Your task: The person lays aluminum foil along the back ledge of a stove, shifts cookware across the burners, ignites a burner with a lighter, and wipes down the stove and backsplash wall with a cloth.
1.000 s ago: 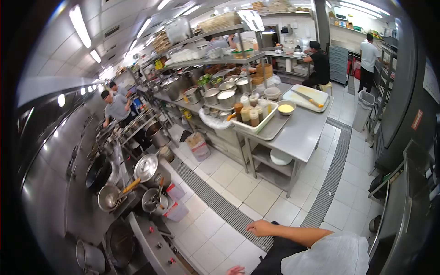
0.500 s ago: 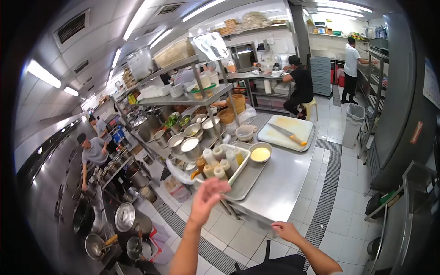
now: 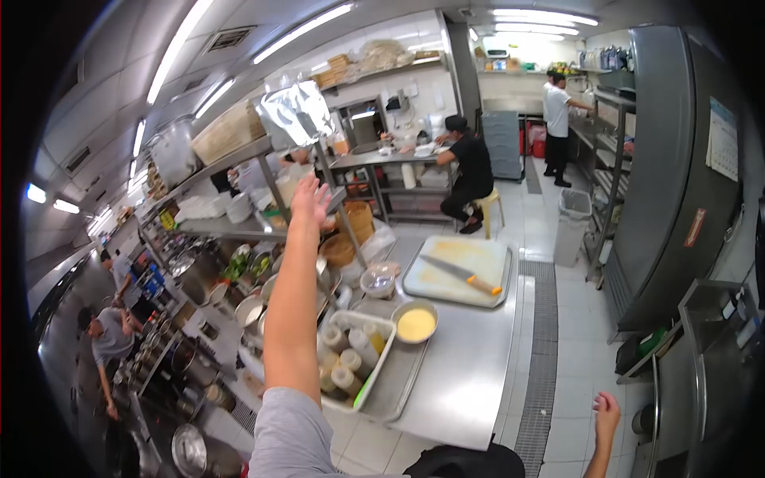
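the fingers of the left hand (image 3: 309,203) are held loosely parted at the end of a raised, outstretched arm, and nothing is seen in them. behind the hand the steel shelf (image 3: 239,162) and, a little above, the foil-like sheet (image 3: 295,115) are seen; whether either is touched cannot be told. the fingers of the right hand (image 3: 607,410) are loosely curled at the other side, well apart from the table (image 3: 458,390); whether anything is held in them cannot be told.

farther out, squeeze bottles (image 3: 351,358) are held in a white bin, yellow liquid (image 3: 416,325) in a bowl beside it, and the knife (image 3: 458,273) is laid on the cutting board (image 3: 478,255), untouched. as judged from this, only a reach is made; no grasp is shown as done.
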A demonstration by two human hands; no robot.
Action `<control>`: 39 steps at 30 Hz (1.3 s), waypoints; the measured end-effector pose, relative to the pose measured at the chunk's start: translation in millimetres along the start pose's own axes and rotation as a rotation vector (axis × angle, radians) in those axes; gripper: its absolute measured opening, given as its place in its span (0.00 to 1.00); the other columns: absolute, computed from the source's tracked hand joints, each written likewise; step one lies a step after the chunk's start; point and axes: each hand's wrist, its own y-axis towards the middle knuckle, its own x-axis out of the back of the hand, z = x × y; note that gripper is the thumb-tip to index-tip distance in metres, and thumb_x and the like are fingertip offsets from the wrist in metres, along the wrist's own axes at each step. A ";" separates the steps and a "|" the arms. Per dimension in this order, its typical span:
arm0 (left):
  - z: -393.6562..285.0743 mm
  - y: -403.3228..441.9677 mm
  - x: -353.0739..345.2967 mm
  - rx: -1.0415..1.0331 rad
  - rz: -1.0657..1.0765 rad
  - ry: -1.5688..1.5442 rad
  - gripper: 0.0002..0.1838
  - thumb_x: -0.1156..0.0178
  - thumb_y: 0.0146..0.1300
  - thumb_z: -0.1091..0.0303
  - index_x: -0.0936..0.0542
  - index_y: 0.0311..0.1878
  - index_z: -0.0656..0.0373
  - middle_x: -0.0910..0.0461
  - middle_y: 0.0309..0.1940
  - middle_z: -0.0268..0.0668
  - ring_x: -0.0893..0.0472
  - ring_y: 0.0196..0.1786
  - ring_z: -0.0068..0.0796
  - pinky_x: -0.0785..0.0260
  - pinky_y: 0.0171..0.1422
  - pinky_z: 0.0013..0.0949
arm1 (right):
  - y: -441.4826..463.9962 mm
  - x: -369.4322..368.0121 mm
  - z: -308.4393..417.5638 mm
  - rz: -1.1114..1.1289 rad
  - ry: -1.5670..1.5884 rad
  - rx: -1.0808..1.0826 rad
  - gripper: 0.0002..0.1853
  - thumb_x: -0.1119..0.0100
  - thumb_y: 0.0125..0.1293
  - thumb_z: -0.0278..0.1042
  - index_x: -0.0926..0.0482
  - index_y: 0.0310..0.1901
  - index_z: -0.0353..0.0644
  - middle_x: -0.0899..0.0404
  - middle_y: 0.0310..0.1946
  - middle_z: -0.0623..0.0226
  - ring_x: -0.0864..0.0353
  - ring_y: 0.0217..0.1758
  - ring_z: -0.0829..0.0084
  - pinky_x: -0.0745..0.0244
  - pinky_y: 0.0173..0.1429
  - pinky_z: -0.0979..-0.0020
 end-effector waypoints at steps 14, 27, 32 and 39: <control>-23.8 170.7 3.8 -0.013 -0.288 -0.028 0.29 0.34 0.60 0.57 0.32 0.61 0.55 0.35 0.65 0.40 0.36 0.69 0.46 0.47 0.70 0.51 | -56.5 -57.6 -7.9 0.145 -0.260 -0.287 0.10 0.43 0.63 0.27 0.18 0.45 0.36 0.17 0.28 0.61 0.19 0.26 0.74 0.23 0.34 0.73; -81.4 54.5 -77.0 -0.417 -0.273 0.168 0.19 0.33 0.58 0.68 0.30 0.50 0.56 0.23 0.46 0.35 0.18 0.45 0.40 0.24 0.53 0.49 | 18.3 -92.8 -1.5 0.318 -0.288 -0.126 0.11 0.43 0.63 0.28 0.18 0.45 0.37 0.16 0.31 0.60 0.19 0.29 0.73 0.23 0.37 0.72; -119.5 -42.7 -91.0 -0.472 -0.230 0.215 0.12 0.40 0.60 0.74 0.28 0.46 0.62 0.22 0.41 0.44 0.18 0.44 0.42 0.21 0.52 0.52 | 47.7 -126.4 15.2 0.570 -0.194 0.016 0.10 0.44 0.64 0.28 0.18 0.44 0.36 0.16 0.30 0.63 0.18 0.31 0.73 0.24 0.37 0.73; -188.5 -244.0 -71.1 -0.424 -0.344 0.454 0.06 0.43 0.64 0.69 0.24 0.39 0.61 0.20 0.34 0.35 0.18 0.38 0.34 0.23 0.53 0.49 | 73.2 -191.0 86.3 0.981 -0.149 0.258 0.10 0.42 0.64 0.31 0.18 0.46 0.39 0.15 0.35 0.59 0.18 0.33 0.70 0.23 0.39 0.72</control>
